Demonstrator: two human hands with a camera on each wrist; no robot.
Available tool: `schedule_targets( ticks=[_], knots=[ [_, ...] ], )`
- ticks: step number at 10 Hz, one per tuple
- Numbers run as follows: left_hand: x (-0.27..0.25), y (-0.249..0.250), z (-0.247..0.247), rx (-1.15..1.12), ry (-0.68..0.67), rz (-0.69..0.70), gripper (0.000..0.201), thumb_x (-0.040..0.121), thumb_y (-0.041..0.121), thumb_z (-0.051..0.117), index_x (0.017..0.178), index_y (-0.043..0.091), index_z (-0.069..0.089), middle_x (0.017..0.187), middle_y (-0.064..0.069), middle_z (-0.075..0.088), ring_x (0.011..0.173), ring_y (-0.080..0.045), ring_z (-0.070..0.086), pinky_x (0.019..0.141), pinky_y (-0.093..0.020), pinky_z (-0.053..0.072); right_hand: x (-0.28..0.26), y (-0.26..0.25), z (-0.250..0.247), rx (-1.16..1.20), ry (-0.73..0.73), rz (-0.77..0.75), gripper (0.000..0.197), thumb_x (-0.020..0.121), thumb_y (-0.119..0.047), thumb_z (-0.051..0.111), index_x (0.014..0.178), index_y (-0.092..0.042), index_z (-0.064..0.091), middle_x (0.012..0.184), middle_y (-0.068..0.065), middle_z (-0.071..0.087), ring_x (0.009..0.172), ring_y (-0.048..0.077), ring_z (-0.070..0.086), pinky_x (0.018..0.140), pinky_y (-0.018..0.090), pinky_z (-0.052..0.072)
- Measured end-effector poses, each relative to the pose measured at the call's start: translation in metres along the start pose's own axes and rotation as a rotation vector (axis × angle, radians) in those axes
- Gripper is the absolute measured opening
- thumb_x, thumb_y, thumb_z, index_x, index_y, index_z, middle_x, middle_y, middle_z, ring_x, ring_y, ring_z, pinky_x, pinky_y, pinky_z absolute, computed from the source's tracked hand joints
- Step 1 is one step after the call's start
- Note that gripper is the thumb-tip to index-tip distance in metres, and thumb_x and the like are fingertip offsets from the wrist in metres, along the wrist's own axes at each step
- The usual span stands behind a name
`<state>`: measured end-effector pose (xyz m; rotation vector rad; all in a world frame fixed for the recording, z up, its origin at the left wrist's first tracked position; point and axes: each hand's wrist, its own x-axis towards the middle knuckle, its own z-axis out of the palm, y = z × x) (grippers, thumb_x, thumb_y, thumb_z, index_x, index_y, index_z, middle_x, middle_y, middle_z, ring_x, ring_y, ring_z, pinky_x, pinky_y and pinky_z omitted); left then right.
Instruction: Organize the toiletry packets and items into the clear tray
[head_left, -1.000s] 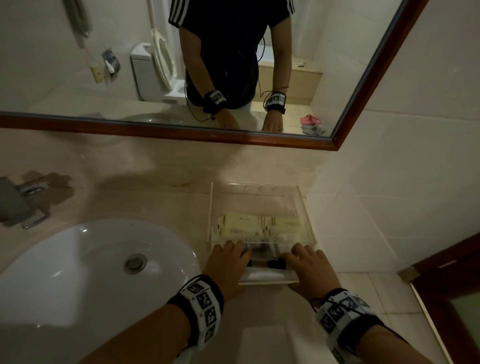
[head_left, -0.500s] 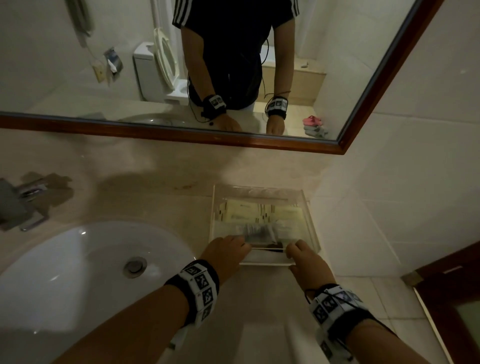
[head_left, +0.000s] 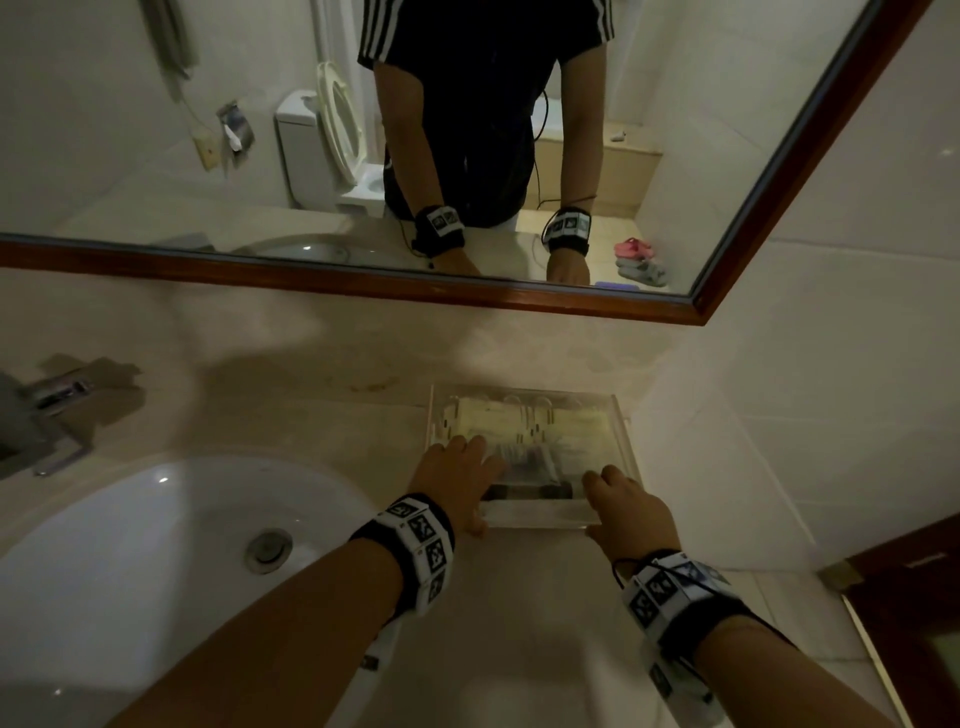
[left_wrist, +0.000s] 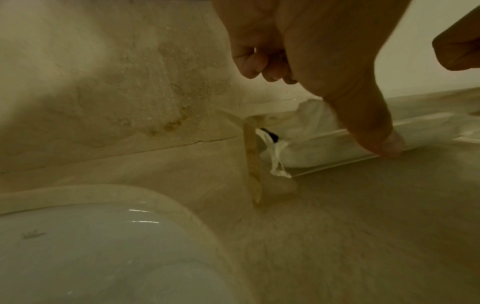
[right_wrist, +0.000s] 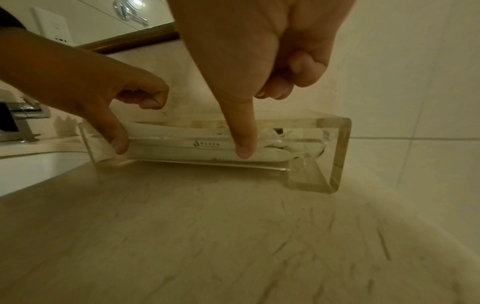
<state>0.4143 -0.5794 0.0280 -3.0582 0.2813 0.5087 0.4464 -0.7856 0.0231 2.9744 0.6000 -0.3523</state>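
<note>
The clear tray (head_left: 622, 422) sits on the beige counter, close to the back wall and the right wall. Pale yellow toiletry packets (head_left: 524, 422) lie across its far half, and a dark item (head_left: 519, 491) lies along its front wall. My left hand (head_left: 460, 478) is at the tray's front-left corner. Its thumb (left_wrist: 384, 144) presses the front wall while the other fingers curl above, touching nothing. My right hand (head_left: 618, 499) is at the front right, with its thumb (right_wrist: 242, 144) pressed on the front wall over white packets (right_wrist: 182, 144) and its fingers curled.
A white sink (head_left: 130, 545) with a faucet (head_left: 47, 410) lies left of the tray. The wood-framed mirror (head_left: 363, 285) hangs above the backsplash. A tiled wall (head_left: 779, 415) stands just right of the tray. A dark door (head_left: 909, 597) is at lower right. Bare counter lies in front of the tray.
The tray has slid away from me toward the back wall, with both hands following at its front wall.
</note>
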Motion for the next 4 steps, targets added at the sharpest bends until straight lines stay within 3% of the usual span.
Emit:
schedule_targets(
  ticks=[2, 3, 4],
  knots=[
    [-0.006, 0.003, 0.002, -0.016, -0.020, -0.017, 0.070, 0.082, 0.039, 0.068, 0.138, 0.014, 0.034, 0.139, -0.013, 0.035, 0.124, -0.032, 0.038, 0.097, -0.042, 0.037, -0.003, -0.006, -0.002, -0.015, -0.033, 0.013, 0.043, 0.089, -0.020, 0.056, 0.130, -0.017, 0.041, 0.129, 0.005, 0.047, 0.115, 0.024, 0.053, 0.084, 0.032, 0.048],
    [-0.027, 0.002, -0.007, -0.050, -0.049, -0.011, 0.067, 0.085, 0.040, 0.065, 0.139, 0.014, 0.035, 0.140, -0.014, 0.035, 0.126, -0.033, 0.037, 0.100, -0.043, 0.036, -0.011, -0.012, -0.014, 0.002, -0.138, 0.012, 0.039, 0.088, -0.022, 0.057, 0.125, -0.016, 0.045, 0.130, 0.006, 0.048, 0.114, 0.025, 0.055, 0.089, 0.034, 0.048],
    [-0.059, -0.013, -0.033, -0.066, -0.041, 0.005, 0.057, 0.093, 0.044, 0.051, 0.139, 0.015, 0.034, 0.143, -0.013, 0.032, 0.129, -0.033, 0.035, 0.103, -0.043, 0.033, -0.025, -0.017, -0.041, 0.057, -0.138, -0.027, 0.018, 0.088, -0.037, 0.055, 0.097, -0.025, 0.044, 0.120, 0.002, 0.055, 0.108, 0.021, 0.055, 0.086, 0.030, 0.046]
  ],
)
